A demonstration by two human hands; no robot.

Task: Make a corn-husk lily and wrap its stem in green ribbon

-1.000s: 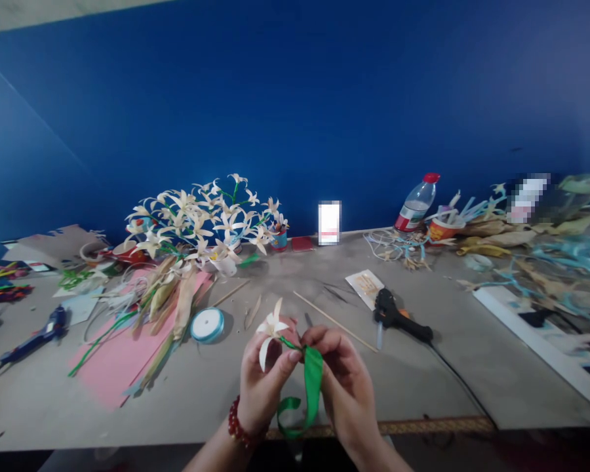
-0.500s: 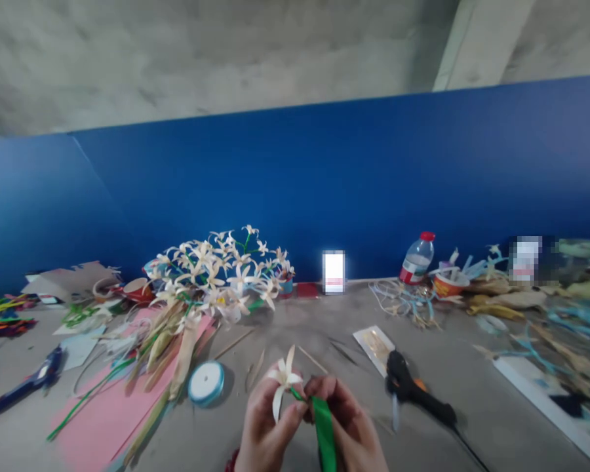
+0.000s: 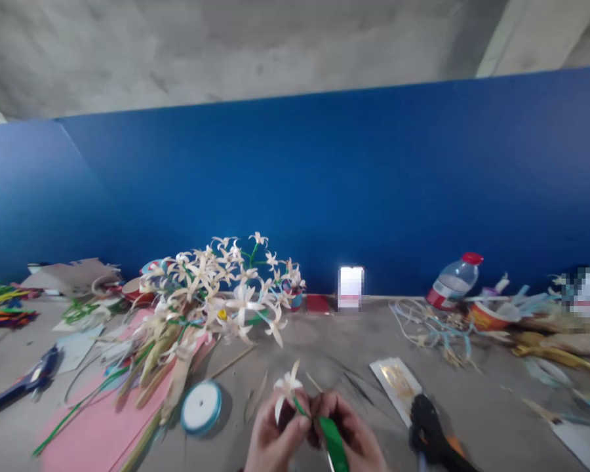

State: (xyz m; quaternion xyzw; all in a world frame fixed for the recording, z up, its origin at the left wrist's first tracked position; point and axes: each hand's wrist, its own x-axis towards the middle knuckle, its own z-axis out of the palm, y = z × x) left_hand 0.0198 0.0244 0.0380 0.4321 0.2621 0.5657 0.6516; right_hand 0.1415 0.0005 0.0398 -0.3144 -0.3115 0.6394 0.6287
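Note:
My left hand (image 3: 275,440) pinches the stem of a small cream paper flower (image 3: 286,388) at the bottom middle of the view. My right hand (image 3: 354,440) is closed on a green ribbon (image 3: 333,443) that runs from the flower's stem down out of view. Both hands are close together, low over the grey table (image 3: 324,341), and their wrists are cut off by the frame's edge.
A bunch of similar cream flowers (image 3: 221,288) lies left of centre over pink paper (image 3: 83,439). A white tape roll (image 3: 200,407) sits near my left hand. A black glue gun (image 3: 430,432) lies right, a blue one (image 3: 19,387) far left. A plastic bottle (image 3: 452,282) and cup (image 3: 486,314) stand by the blue wall.
The view has tilted upward and a little left, so the hands sit lower in the frame and the ceiling shows. The hands keep their hold on flower and ribbon.

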